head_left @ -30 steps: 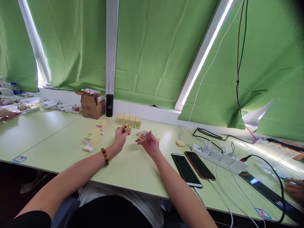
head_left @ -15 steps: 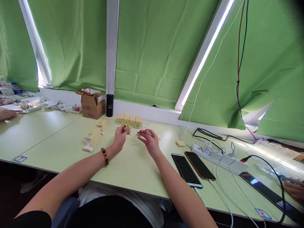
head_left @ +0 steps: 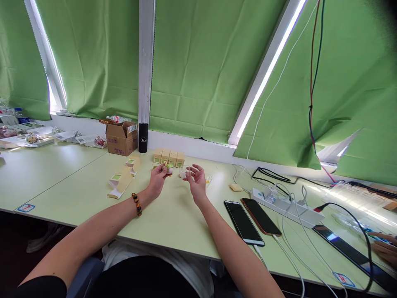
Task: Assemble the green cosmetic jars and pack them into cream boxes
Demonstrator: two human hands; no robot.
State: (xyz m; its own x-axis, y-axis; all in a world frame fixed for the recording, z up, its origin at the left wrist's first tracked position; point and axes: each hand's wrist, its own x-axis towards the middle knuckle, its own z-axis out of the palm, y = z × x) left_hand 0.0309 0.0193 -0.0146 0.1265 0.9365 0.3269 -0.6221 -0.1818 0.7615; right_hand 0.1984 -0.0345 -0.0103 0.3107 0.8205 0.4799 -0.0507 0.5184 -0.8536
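Note:
My left hand (head_left: 157, 179) is closed around a small rounded green-and-white item (head_left: 168, 168); its exact kind is too small to tell. Close by on the right, my right hand (head_left: 197, 181) grips a small clear plastic container (head_left: 184, 171) between thumb and fingers. The two hands are apart, above the table. Just behind them stand several small cream boxes (head_left: 169, 157) in a row. Another clear plastic piece (head_left: 208, 179) with something yellow in it lies beside my right hand. Unfolded cream cartons (head_left: 121, 180) lie left of my left hand.
A brown cardboard box (head_left: 121, 138) and a black cylinder (head_left: 143, 138) stand at the back left. On the right lie two phones (head_left: 243, 222), a white power strip (head_left: 287, 207) with cables, and a cream block (head_left: 235, 187). Another person's hand (head_left: 384, 248) is at the right edge.
My right hand has taken hold of the clear container, its fingers closing on it. The left hand has turned slightly, showing more of the green-and-white item. A co-worker's hand at far left has mostly withdrawn.

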